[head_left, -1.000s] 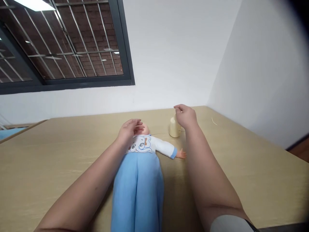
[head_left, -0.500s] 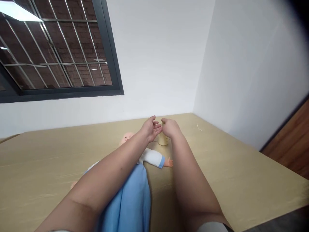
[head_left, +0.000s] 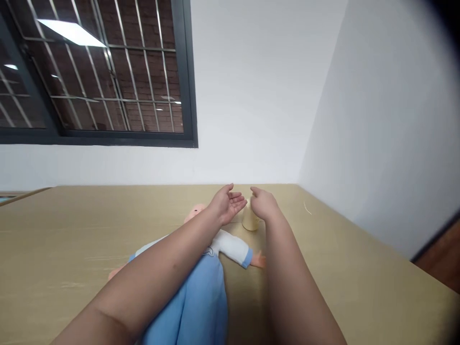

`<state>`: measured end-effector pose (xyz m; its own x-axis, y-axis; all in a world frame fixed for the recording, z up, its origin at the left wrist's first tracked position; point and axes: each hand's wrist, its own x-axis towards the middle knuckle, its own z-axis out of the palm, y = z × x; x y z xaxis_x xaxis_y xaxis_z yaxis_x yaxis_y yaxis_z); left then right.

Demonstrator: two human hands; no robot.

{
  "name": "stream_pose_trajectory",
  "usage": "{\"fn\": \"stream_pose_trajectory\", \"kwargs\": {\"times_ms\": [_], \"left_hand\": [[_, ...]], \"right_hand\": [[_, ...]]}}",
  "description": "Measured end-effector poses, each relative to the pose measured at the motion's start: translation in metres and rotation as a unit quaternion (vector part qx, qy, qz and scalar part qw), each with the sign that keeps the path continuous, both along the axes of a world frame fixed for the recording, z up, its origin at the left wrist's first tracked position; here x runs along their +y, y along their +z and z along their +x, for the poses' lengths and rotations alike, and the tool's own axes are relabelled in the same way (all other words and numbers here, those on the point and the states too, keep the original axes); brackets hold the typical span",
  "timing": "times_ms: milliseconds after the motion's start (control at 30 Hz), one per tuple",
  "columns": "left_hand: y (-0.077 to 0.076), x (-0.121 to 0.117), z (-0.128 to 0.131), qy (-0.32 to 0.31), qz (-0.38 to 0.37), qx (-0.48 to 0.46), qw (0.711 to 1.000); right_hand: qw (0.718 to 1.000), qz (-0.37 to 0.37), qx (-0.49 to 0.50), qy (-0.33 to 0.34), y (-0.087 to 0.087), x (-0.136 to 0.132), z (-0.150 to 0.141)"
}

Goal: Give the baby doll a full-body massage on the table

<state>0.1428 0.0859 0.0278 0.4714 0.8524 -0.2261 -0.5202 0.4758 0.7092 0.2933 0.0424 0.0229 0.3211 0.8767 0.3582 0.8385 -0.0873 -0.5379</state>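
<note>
My left hand point(head_left: 232, 205) is open beside a pale yellow container point(head_left: 250, 221), palm turned up and fingers pointing right. Closely facing it, my right hand point(head_left: 264, 203) has its fingers curled in at the container's upper part. What those fingers hold, if anything, is hidden behind the hand. The container stands upright on the table, its top mostly covered. Beneath my left forearm lies a baby doll point(head_left: 230, 245) on its back, in a white top with light blue cuffs and blue trousers. Its face is partly hidden, and one arm stretches towards my right forearm.
The yellowish table point(head_left: 345, 278) meets a white wall point(head_left: 251, 96) at the back and another at the right. A thin pale strand point(head_left: 307, 208) lies at the right rear. A dark-framed barred window point(head_left: 187, 86) is at the upper left.
The view has shifted, so everything sits lower and a little further right. My fingertips are slightly further apart. The container and doll have not visibly moved on the table.
</note>
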Motion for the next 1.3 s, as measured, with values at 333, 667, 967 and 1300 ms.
{"fn": "stream_pose_trajectory", "kwargs": {"times_ms": [333,667,967,1300], "left_hand": [[-0.006,-0.026,-0.099,0.056,-0.012,-0.145,0.988],[0.000,-0.005,-0.141,0.132,-0.019,-0.137,0.982],[-0.015,-0.014,-0.119,0.119,-0.059,-0.196,0.971],[-0.006,-0.007,-0.135,0.136,-0.076,-0.206,0.966]], "right_hand": [[0.942,0.019,0.026,0.333,0.031,-0.048,-0.136],[0.928,-0.014,-0.076,0.365,0.019,-0.055,-0.169],[0.915,-0.017,-0.043,0.402,0.008,-0.057,-0.178],[0.919,-0.052,-0.117,0.372,-0.004,-0.037,-0.164]]}}
